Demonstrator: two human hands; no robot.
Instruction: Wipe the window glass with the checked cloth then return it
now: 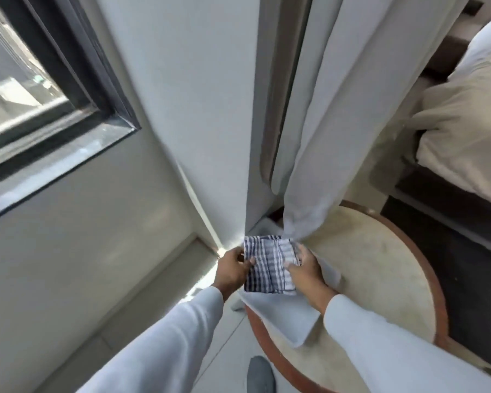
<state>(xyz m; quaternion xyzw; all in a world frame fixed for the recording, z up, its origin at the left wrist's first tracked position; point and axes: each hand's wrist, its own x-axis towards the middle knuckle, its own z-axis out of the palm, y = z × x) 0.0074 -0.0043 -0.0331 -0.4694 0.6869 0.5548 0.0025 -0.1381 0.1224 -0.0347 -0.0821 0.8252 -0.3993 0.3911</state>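
The checked cloth (pixel 268 265), blue and white and folded into a rectangle, is held between both hands low in the middle of the view. My left hand (pixel 231 269) pinches its left edge. My right hand (pixel 305 272) grips its right edge, thumb on top. The cloth hangs just over the rim of a round table (pixel 380 268). The window glass (pixel 17 80), in a dark frame, is at the upper left, well away from both hands.
A pale curtain (pixel 318 137) hangs down to the table, its end lying across the marble top under my hands. A bed (pixel 465 114) with beige bedding is at the right. A white wall sits below the window. My shoe (pixel 260 375) shows at the bottom.
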